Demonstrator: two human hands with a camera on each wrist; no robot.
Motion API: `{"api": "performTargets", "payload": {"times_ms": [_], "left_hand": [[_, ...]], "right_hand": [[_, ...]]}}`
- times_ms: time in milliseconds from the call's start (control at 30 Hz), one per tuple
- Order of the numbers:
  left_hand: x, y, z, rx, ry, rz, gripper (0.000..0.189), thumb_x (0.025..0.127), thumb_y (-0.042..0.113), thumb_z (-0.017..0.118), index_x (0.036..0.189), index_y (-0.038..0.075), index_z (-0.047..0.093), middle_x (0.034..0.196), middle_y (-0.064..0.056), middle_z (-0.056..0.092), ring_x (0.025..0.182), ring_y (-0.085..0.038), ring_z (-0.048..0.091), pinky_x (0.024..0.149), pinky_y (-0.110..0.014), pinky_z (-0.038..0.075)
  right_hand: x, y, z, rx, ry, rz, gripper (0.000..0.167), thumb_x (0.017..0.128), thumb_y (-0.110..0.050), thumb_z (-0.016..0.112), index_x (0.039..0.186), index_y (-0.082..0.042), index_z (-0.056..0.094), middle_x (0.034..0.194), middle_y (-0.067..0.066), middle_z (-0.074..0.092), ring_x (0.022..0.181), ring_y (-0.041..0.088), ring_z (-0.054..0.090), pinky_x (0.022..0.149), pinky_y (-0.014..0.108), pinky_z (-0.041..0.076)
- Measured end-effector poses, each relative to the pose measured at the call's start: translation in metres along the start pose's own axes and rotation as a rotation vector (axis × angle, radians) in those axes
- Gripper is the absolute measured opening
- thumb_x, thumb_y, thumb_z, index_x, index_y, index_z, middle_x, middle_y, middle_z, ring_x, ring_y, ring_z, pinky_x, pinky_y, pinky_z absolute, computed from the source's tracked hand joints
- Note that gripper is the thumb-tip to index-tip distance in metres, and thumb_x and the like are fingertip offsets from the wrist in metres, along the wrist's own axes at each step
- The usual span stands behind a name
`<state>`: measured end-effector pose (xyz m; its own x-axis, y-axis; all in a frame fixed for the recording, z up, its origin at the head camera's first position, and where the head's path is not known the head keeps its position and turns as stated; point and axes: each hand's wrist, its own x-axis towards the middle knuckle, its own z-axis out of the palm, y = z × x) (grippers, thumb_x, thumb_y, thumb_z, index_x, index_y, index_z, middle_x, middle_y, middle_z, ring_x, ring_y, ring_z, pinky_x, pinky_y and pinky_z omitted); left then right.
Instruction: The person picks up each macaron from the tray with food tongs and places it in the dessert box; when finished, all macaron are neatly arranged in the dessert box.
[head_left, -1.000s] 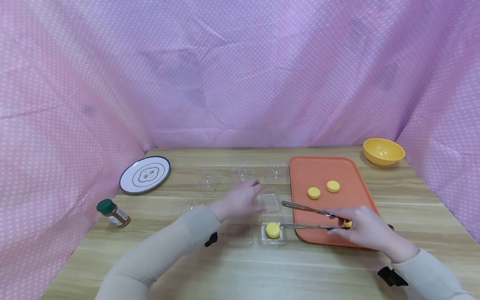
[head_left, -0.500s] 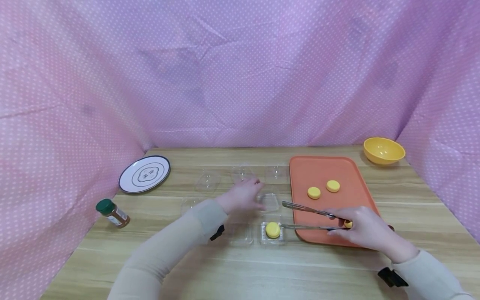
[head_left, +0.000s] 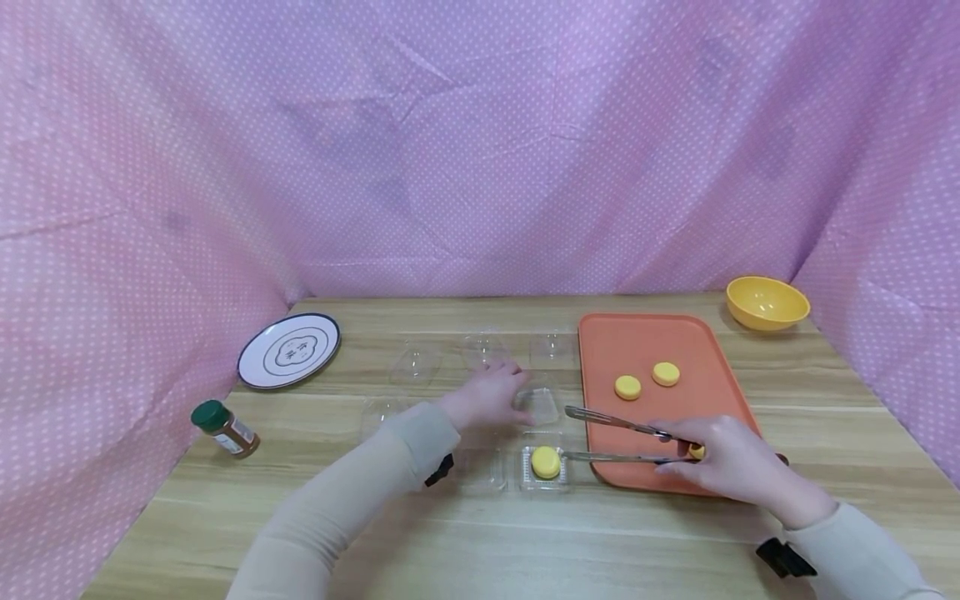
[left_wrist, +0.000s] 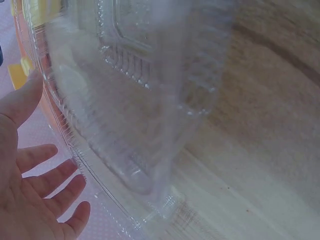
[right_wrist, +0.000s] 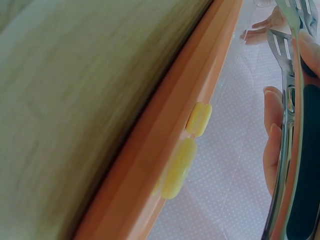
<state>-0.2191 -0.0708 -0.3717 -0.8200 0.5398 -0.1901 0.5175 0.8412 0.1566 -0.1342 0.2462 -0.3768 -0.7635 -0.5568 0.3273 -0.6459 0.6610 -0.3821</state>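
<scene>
My left hand [head_left: 487, 397] is held over a clear plastic box [head_left: 542, 407], fingers spread apart. In the left wrist view its fingers [left_wrist: 65, 175] lie by a clear plastic edge; whether they touch is hard to tell. My right hand [head_left: 723, 458] grips metal tongs [head_left: 618, 421] with dark handles, their arms parted over the tray. A round yellow macaron [head_left: 546, 462] sits in a small clear box [head_left: 546, 486] near the tongs' lower tip. Two more macarons [head_left: 627, 387] lie on the orange tray [head_left: 637, 337]; another shows partly behind the right hand's fingers.
Several more clear plastic boxes [head_left: 416, 362] stand left of the tray, their edges faint. A rimmed plate [head_left: 296, 346] and a green-capped jar [head_left: 225, 427] are at left. A yellow bowl [head_left: 767, 304] stands at the back right. Pink dotted cloth [head_left: 480, 150] hangs behind.
My left hand has shifted slightly to the right above the clear boxes. The right hand and tongs stay almost where they were.
</scene>
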Motion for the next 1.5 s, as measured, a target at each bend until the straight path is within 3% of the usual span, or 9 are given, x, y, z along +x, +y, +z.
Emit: {"api": "performTargets", "payload": {"times_ms": [333,567,733,967,1133,1500], "left_hand": [[0.002,-0.002,0.0,-0.11,-0.005,0.023,0.082,0.078,0.041,0.074,0.144,0.008,0.037,0.14,-0.01,0.049,0.128,-0.026,0.047,0.111,-0.039,0.036],[0.004,-0.002,0.0,-0.155,-0.012,0.009,0.083,0.076,0.037,0.076,0.143,0.005,0.038,0.145,-0.015,0.042,0.135,-0.029,0.039,0.114,-0.04,0.029],[0.007,0.0,0.002,-0.145,-0.011,0.009,0.084,0.076,0.037,0.077,0.142,0.002,0.039,0.144,-0.016,0.044,0.131,-0.029,0.043,0.113,-0.038,0.033],[0.01,-0.001,0.005,-0.139,-0.009,0.012,0.081,0.075,0.036,0.078,0.139,0.001,0.043,0.139,-0.015,0.048,0.125,-0.028,0.049,0.109,-0.036,0.038],[0.01,-0.001,0.004,-0.152,-0.017,-0.005,0.08,0.075,0.035,0.078,0.139,0.002,0.043,0.14,-0.014,0.047,0.125,-0.027,0.049,0.109,-0.037,0.038],[0.011,-0.003,0.002,-0.117,-0.013,0.001,0.081,0.074,0.038,0.078,0.139,0.002,0.044,0.132,-0.009,0.052,0.115,-0.023,0.055,0.103,-0.035,0.044]], "right_hand": [[-0.002,0.002,-0.001,0.011,-0.002,0.027,0.04,0.07,-0.023,0.083,0.107,-0.01,0.072,0.072,-0.021,0.055,0.063,-0.006,0.045,0.053,0.017,0.043],[-0.001,0.009,-0.01,-0.026,0.047,0.115,0.039,0.067,-0.016,0.084,0.103,-0.007,0.072,0.072,-0.015,0.057,0.06,-0.006,0.043,0.05,0.017,0.038],[0.002,0.016,-0.019,-0.082,0.074,0.172,0.036,0.067,-0.018,0.084,0.099,-0.007,0.072,0.071,-0.012,0.059,0.057,-0.006,0.042,0.048,0.018,0.039],[0.006,0.029,-0.03,-0.109,0.005,0.251,0.044,0.073,-0.025,0.081,0.111,-0.008,0.069,0.078,-0.002,0.065,0.054,-0.002,0.042,0.044,0.019,0.036],[0.01,0.037,-0.036,-0.143,-0.039,0.277,0.05,0.074,-0.028,0.08,0.117,-0.007,0.066,0.068,-0.008,0.06,0.051,-0.001,0.041,0.043,0.02,0.034],[0.015,0.05,-0.039,-0.193,-0.122,0.297,0.051,0.074,-0.03,0.079,0.116,-0.004,0.066,0.072,-0.005,0.065,0.058,0.004,0.05,0.05,0.024,0.042]]}}
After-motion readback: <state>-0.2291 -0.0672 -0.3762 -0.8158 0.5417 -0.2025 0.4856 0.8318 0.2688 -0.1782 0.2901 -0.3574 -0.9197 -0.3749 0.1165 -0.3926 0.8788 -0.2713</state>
